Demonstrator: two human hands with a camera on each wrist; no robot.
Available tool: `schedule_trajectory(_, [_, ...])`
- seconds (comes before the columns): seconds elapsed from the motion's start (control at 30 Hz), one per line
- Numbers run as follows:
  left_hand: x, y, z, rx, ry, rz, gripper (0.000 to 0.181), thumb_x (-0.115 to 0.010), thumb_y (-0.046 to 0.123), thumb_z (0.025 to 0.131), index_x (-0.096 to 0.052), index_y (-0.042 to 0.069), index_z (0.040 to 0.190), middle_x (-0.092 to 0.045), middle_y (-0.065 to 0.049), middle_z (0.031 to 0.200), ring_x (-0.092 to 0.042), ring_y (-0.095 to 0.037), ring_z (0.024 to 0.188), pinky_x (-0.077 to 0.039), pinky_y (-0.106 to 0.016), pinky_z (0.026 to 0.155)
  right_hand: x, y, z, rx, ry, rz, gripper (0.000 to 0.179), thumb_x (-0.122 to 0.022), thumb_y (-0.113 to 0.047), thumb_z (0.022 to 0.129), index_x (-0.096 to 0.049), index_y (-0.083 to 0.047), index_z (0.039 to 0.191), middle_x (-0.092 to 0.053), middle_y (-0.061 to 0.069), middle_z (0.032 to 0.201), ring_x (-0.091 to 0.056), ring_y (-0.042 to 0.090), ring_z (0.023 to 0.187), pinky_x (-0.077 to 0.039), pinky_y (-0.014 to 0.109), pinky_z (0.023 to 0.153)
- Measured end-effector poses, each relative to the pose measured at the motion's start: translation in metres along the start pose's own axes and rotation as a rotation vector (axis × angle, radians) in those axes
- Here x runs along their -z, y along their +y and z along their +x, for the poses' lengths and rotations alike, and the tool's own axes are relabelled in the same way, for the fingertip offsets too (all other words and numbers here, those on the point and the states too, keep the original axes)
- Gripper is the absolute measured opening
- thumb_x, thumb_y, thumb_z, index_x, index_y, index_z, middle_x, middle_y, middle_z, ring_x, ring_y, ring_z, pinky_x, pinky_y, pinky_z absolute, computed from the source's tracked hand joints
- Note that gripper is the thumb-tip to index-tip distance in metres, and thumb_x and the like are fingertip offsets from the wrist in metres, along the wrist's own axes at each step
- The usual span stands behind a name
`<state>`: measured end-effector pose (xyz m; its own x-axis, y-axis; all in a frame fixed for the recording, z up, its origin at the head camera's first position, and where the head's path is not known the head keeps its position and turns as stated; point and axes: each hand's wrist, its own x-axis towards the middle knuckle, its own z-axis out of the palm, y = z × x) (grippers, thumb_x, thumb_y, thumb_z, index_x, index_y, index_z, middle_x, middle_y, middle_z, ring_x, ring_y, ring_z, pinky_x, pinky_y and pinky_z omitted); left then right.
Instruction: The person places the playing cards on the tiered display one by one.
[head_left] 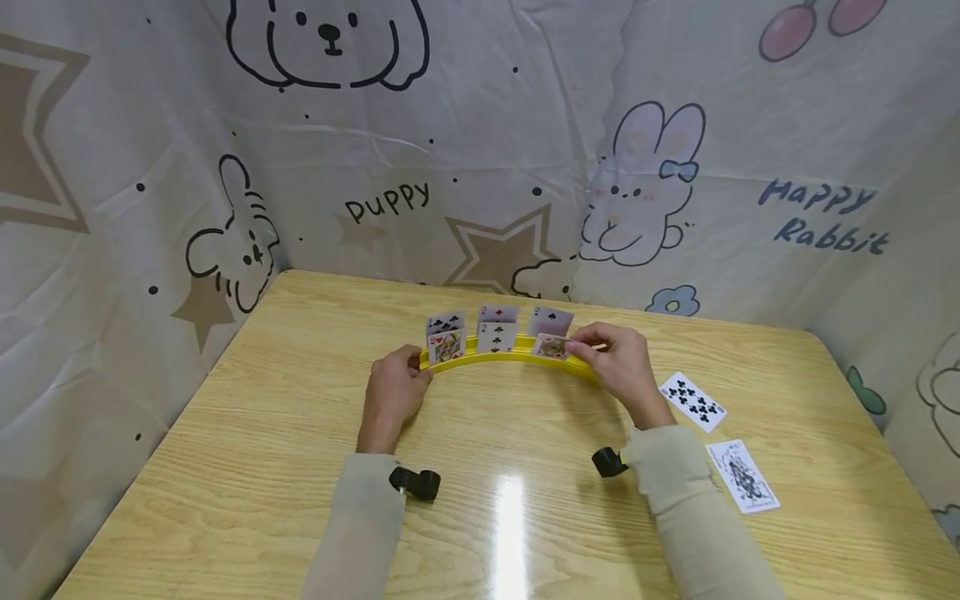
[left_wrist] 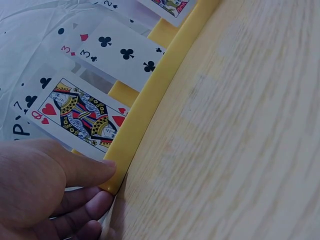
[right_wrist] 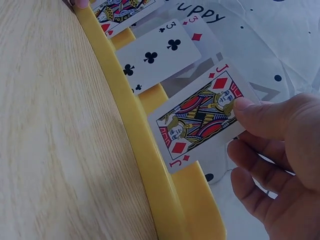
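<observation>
A curved yellow card holder (head_left: 480, 358) stands on the table with playing cards upright in two rows. My left hand (head_left: 393, 392) grips its left end, thumb on the front wall and fingers beneath in the left wrist view. With thumb and fingers, my right hand (head_left: 618, 362) pinches the jack of diamonds (right_wrist: 197, 117), whose lower edge is at the holder's front slot on the right. Also in front are the queen of hearts (left_wrist: 82, 117) and the three of clubs (head_left: 497, 337). Behind them stand a seven of clubs (head_left: 447, 321), the three of diamonds (head_left: 498, 313) and a two of spades (head_left: 551, 319).
To the right of my right hand, a clubs card (head_left: 693, 401) lies face up on the wooden table (head_left: 262, 467). Nearer to me lies a black-and-white joker (head_left: 743, 476), by my right sleeve. A printed cloth (head_left: 480, 150) hangs behind the table and along its sides.
</observation>
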<state>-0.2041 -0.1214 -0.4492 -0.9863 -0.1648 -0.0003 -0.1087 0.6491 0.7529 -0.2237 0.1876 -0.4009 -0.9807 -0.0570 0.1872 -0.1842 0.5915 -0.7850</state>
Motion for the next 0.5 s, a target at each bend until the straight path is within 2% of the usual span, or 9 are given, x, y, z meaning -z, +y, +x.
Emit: schedule_trajectory(0.5, [-0.0009,0.0,0.0008,0.008,0.001,0.0,0.037,-0.073,0.011,0.093,-0.065,0.0,0.127,-0.068,-0.014,0.108,-0.065,-0.023,0.093,-0.054,-0.039,0.078,-0.0066,0.0004,0.0042,-0.004,0.009,0.011,0.012,-0.075,-0.015,0.092,-0.075,-0.003,0.092,-0.071,0.01,0.099,-0.062,0.024,0.092,-0.053,0.039,0.079])
